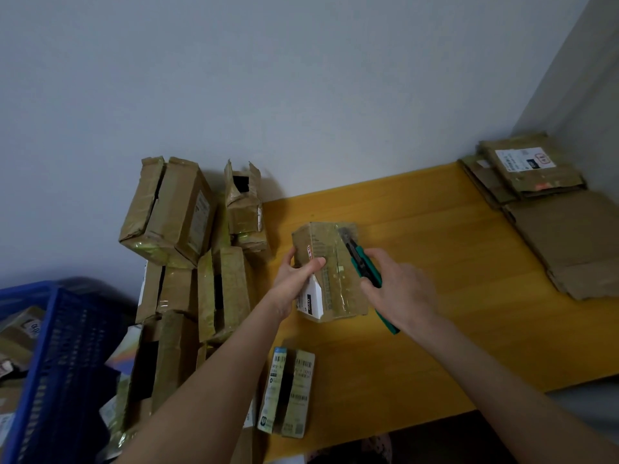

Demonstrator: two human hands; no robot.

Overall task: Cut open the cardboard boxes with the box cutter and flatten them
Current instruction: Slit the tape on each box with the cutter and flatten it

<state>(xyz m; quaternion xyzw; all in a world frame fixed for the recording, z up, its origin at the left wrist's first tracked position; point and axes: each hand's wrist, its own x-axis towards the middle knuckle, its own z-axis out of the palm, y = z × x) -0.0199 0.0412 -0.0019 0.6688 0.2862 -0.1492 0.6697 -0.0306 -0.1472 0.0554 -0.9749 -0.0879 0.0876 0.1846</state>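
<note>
Your left hand (294,276) has its grip closed on the box (331,272): the thumb lies across the taped top face and the fingers wrap the left side. Your right hand (398,289) has its grip curled tight round the green handle of the cutter (363,266), whose blade end rests on the top face near the box's far end, by the tape seam. The box sits about mid-table (435,346), somewhat toward the left edge, tilted with its long side running away from you. A white label with a black strip shows on its near left side, and red marks lie by your thumb; the print is too blurred to read. Near the front edge stands a small box (288,390) with barcode labels, the text unreadable. Flattened boxes (536,182) lie at the far right corner, the top one bearing a white label with a red-outlined mark. More boxes (174,212) are piled along the left edge, beside a blue crate (50,363).
</note>
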